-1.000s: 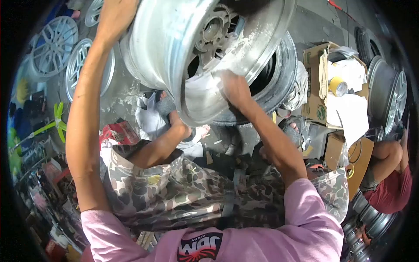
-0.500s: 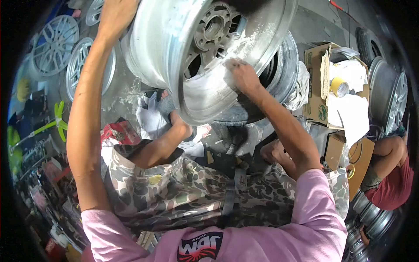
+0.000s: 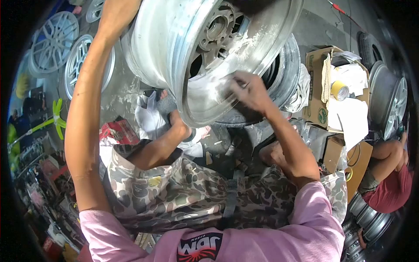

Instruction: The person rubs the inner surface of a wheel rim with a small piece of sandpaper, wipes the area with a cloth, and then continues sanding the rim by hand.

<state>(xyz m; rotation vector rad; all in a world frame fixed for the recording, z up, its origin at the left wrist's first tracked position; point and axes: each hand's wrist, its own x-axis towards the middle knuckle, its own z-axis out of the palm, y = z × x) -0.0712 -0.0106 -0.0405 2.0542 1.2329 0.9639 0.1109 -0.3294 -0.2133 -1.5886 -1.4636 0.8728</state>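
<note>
A large silvery wheel rim [image 3: 157, 48] stands tilted over a tire [image 3: 286, 72], its hollow inner side facing me. My left hand [image 3: 122, 13] is at the rim's upper left edge; its fingers run out of the frame or hide behind the rim. Inside the lower right of the barrel is my right hand [image 3: 251, 91], with fingers curled and blurred by motion. Whatever it holds against the metal, if anything, cannot be made out. Whitish residue marks the inner barrel near the hub [image 3: 217, 27].
An open cardboard box [image 3: 316, 87] with papers and a yellow tape roll [image 3: 339, 90] stands right of the tire. Farther right are another rim [image 3: 384, 96] and a person in a dark red shirt [image 3: 390, 187]. More spoked wheels [image 3: 54, 43] lie at upper left.
My right hand has moved down and slightly right along the inner barrel, away from the hub. The rim has shifted slightly to the right.
</note>
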